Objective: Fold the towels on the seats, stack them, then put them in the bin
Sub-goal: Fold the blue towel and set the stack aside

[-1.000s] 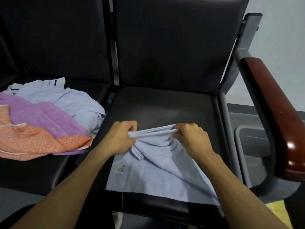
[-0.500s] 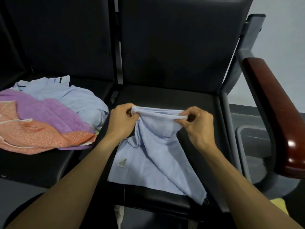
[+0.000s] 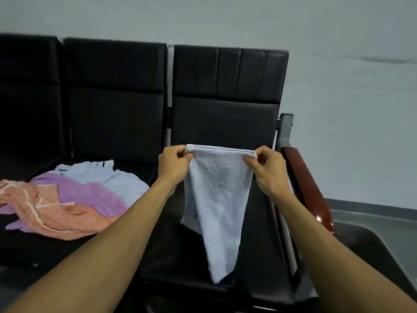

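Though pinched taut, pale-blue towel (image 3: 216, 199) drooping.

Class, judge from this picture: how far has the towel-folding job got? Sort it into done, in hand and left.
Done: nothing folded or stacked shows. In hand: the left hand and right hand pinch the top corners of a light blue towel, hanging above the right seat. Left: the orange towel, purple towel and pale blue towel lie crumpled; then stacking and binning.

This looks like a waiting room or lobby: a row of joined black seats (image 3: 117, 123) with a wooden armrest (image 3: 304, 190) at the end stands against a bare grey wall (image 3: 349, 75) (scuffed in one spot).
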Tool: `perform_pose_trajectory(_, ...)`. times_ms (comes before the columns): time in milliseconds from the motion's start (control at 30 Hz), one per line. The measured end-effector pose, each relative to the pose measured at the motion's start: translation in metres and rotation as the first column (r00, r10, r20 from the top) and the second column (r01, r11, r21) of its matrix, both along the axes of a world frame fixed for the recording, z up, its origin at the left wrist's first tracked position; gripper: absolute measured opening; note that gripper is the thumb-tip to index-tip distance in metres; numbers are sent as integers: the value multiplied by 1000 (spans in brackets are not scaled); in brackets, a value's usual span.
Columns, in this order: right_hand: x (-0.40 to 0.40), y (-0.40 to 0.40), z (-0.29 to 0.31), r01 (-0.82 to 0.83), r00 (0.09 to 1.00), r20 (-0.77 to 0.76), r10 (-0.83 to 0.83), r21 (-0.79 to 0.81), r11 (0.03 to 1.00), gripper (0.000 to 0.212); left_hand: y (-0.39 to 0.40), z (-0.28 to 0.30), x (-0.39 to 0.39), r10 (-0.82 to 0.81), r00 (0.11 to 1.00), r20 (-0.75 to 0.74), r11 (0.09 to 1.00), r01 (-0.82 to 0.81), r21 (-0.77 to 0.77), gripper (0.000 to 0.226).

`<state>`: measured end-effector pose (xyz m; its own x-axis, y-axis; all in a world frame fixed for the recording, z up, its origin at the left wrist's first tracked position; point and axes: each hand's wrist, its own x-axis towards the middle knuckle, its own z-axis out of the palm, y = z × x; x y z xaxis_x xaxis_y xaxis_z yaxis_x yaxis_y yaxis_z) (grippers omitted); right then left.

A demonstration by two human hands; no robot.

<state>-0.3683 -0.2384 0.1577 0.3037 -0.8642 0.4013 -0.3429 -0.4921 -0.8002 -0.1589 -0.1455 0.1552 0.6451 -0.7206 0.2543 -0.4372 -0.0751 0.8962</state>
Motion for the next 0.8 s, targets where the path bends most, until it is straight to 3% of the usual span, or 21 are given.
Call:
perform_pose_trajectory(100,-6,18,48,-45,995,-94,34,-120,992,23,19,43,-2,13,999,31,999,-12,-34,21)
perform_pose_trajectory(267,-16,48,92,9,996,-83,-29,-228,974,25,44,84,-16,14,996,89,997,-8,-76,21)
perform_pose_trajectory(567,-34,91,100,50,999,-12,-53,-198,979,19,69,101,-37,-103,975,199,995,104,7,21)
perform_pose_trajectory(800,-29,90,73,122,986,129,-108,-108,987,14,61,70,-46,-134,973,188,991,137,1,28)
